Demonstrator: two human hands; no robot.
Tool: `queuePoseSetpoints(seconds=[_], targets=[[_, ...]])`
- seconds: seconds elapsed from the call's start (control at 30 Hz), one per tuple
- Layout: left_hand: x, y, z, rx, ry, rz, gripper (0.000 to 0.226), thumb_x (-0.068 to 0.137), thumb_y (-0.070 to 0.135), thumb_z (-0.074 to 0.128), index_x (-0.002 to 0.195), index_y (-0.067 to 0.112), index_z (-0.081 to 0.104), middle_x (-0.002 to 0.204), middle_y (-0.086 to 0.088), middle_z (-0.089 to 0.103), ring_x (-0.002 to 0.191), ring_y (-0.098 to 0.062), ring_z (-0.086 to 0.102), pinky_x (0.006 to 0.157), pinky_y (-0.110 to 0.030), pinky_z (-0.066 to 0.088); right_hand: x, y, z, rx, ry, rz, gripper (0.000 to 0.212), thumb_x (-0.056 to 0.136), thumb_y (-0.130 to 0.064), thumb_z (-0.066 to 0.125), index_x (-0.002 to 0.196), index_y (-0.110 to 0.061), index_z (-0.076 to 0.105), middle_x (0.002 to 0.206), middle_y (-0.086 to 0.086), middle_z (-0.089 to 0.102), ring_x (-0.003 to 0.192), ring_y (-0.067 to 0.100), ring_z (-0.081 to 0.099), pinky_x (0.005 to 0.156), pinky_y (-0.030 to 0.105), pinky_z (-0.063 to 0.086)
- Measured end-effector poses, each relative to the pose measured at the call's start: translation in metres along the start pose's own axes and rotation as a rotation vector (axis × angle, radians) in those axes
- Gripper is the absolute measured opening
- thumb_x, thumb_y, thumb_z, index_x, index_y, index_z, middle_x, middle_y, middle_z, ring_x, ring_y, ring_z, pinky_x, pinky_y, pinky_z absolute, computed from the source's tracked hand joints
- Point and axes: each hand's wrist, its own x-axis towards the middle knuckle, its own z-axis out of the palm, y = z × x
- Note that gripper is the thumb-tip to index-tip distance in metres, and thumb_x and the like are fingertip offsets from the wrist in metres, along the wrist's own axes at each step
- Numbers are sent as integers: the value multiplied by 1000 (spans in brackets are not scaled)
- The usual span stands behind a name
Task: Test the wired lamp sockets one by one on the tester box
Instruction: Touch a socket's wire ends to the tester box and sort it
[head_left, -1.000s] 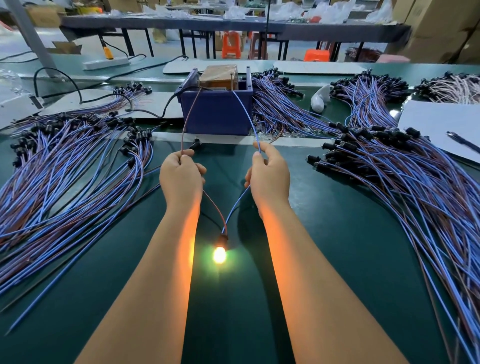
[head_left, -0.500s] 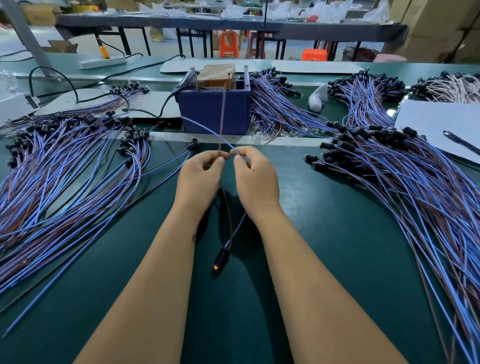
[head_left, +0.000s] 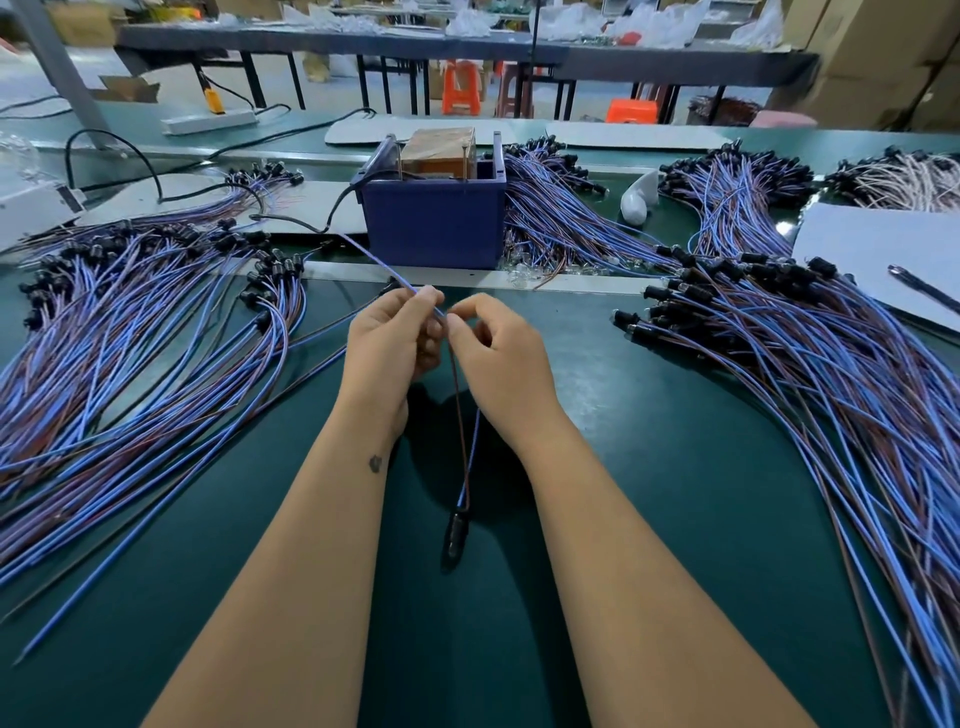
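The blue tester box (head_left: 434, 228) stands at the back centre of the green table, a brown block set in its top. One wired lamp socket (head_left: 455, 530) lies unlit between my forearms, and its blue and brown wires run up to my hands. My left hand (head_left: 392, 345) pinches the blue wire, whose free end sticks out up and to the left, clear of the box. My right hand (head_left: 501, 358) pinches the wires just beside the left fingertips. Both hands are close together in front of the box.
A big pile of wired sockets (head_left: 130, 332) fans out on the left and another pile (head_left: 810, 353) on the right. More bundles (head_left: 561, 208) lie beside and behind the box. White sheets (head_left: 878, 249) with a pen lie at the right. A power strip (head_left: 208, 122) sits far left.
The bulb was lit with both wire ends held up to the box. My hands pulled the wires off, came together, and the bulb went dark.
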Motion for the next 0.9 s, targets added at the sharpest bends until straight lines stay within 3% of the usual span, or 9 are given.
queuePoseSetpoints(seconds=[0.13, 0.23, 0.3, 0.37, 0.5, 0.6, 0.7, 0.8, 0.9], targets=[[5, 7, -9, -304, 95, -26, 22, 100, 12, 54, 79, 12, 59, 57, 4, 61, 51, -7, 55, 51, -17, 48, -2, -1, -2, -10, -124, 26, 31, 92, -27, 60, 69, -7, 63, 57, -2, 50, 60, 14, 45, 62, 32, 39], [6, 11, -14, -484, 116, -21, 17, 100, 9, 53, 85, 8, 61, 66, -1, 69, 60, -9, 66, 60, -18, 55, -1, -4, -6, 303, -288, 137, 30, 93, -23, 59, 69, -11, 72, 51, -5, 40, 51, 6, 37, 57, 24, 36], [5, 11, -14, -498, 104, -1, 13, 99, 5, 53, 89, 7, 61, 69, -3, 71, 65, -11, 69, 63, -19, 56, 1, -5, -12, 576, -417, 210, 34, 96, -22, 51, 75, -12, 76, 53, -4, 24, 46, 9, 22, 45, 20, 24], [4, 11, -13, -487, 104, 14, 12, 99, 4, 53, 90, 8, 60, 70, -4, 72, 67, -12, 70, 64, -19, 56, 2, -4, -18, 677, -490, 238, 37, 97, -24, 46, 79, -12, 76, 53, -4, 22, 46, 11, 17, 44, 21, 17], [3, 16, -16, -543, 135, -15, 19, 100, 12, 52, 84, 9, 61, 69, -4, 72, 68, -13, 71, 64, -20, 57, 1, -1, -24, 432, -442, 223, 28, 97, -27, 56, 78, -19, 75, 44, -5, 33, 40, 10, 27, 44, 22, 24], [2, 18, -20, -566, 82, -76, 29, 102, 23, 46, 79, 13, 59, 68, -3, 71, 62, -12, 69, 58, -20, 56, 2, 0, -21, 303, -230, 189, 19, 94, -25, 63, 79, -18, 72, 43, -11, 42, 39, 6, 35, 45, 17, 32], [0, 15, -15, -401, 10, -131, 33, 105, 26, 39, 77, 16, 55, 61, 3, 68, 53, -8, 64, 49, -18, 51, 3, 3, -21, 261, -31, 171, 14, 93, -24, 65, 80, -20, 66, 46, -1, 55, 37, 8, 42, 47, 18, 38], [-3, 4, -2, 160, 1, -25, 34, 106, 24, 40, 76, 17, 55, 55, 6, 64, 48, -3, 58, 47, -15, 45, 7, 6, -26, 370, 127, 179, 19, 94, -14, 62, 77, -24, 63, 65, 7, 65, 44, 9, 53, 49, 18, 42], [-6, -12, 4, 626, -39, 132, 29, 102, 22, 47, 76, 18, 59, 58, 7, 58, 48, -5, 49, 49, -18, 41, 10, 8, -34, 509, 227, 178, 33, 89, 10, 50, 86, -19, 66, 74, 4, 64, 61, 9, 63, 62, 20, 51]])
